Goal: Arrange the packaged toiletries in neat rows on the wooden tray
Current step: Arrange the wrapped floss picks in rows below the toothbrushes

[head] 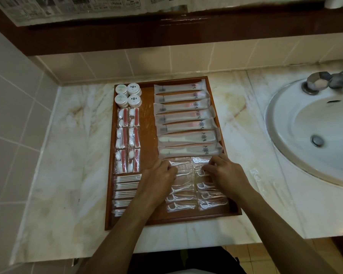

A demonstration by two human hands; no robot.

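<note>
A wooden tray [147, 135] lies on the marble counter. Along its right side run several long toothbrush packets [184, 113]. At the back left stand round white soap tins [128, 94], then red-and-white vanity packets [128, 141], then cotton-bud packets [125, 191]. Two columns of clear floss-pick packets [186, 194] fill the front right. My left hand [159, 175] rests with curled fingers on the top of the left floss column. Fingertips of my right hand [224, 172] pinch a floss-pick packet [201, 172] in the right column.
A white basin [313, 135] with a metal tap [325, 81] is sunk into the counter at the right. A clear empty wrapper [259, 180] lies between tray and basin. Tiled wall stands behind and to the left. The counter's front edge is near my body.
</note>
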